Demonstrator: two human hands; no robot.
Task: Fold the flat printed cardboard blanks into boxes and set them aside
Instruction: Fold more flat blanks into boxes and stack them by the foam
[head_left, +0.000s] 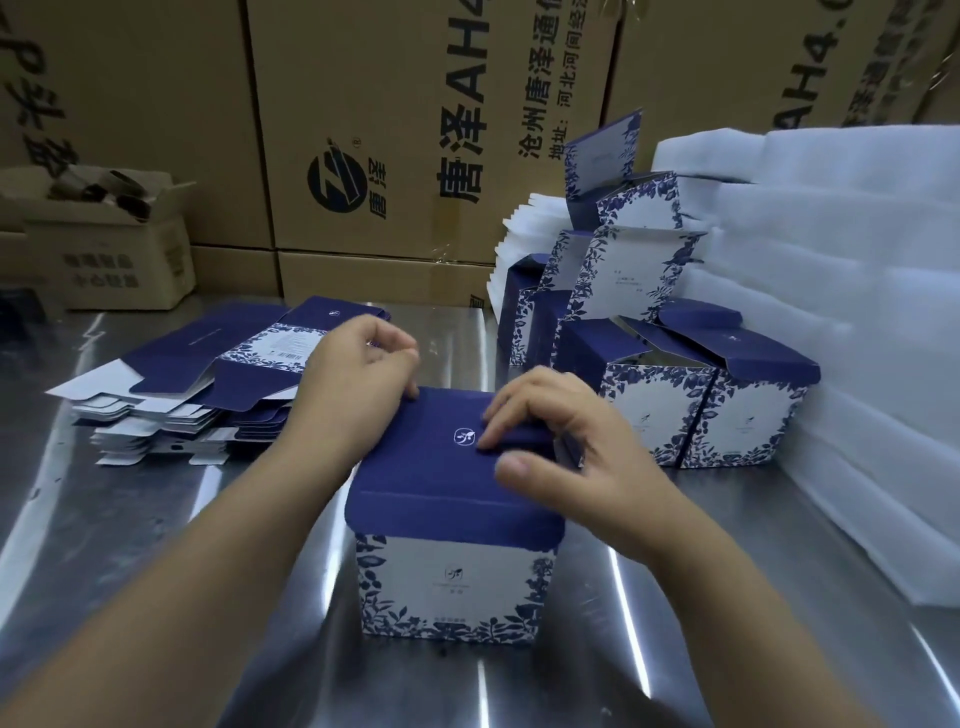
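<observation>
Box (452, 571) stood upright on the table (156, 519) directly under both grips, blue lid folded down. Left grip (358, 364) sat at the lid's far edge, fingers curled; could not tell whether it pinched anything. Right grip (566, 441) lay with fingers apart, tips pressing the lid. Flat blanks (208, 364) lay stacked just left of the left grip; folded boxes (701, 410) stood near, right of the right grip.

Steel table (156, 519), glare streaks. Big brown cartons (363, 130) stacked behind far edge. Small open carton (119, 260) at far-left corner. White foam sheets (857, 312) piled along right edge.
</observation>
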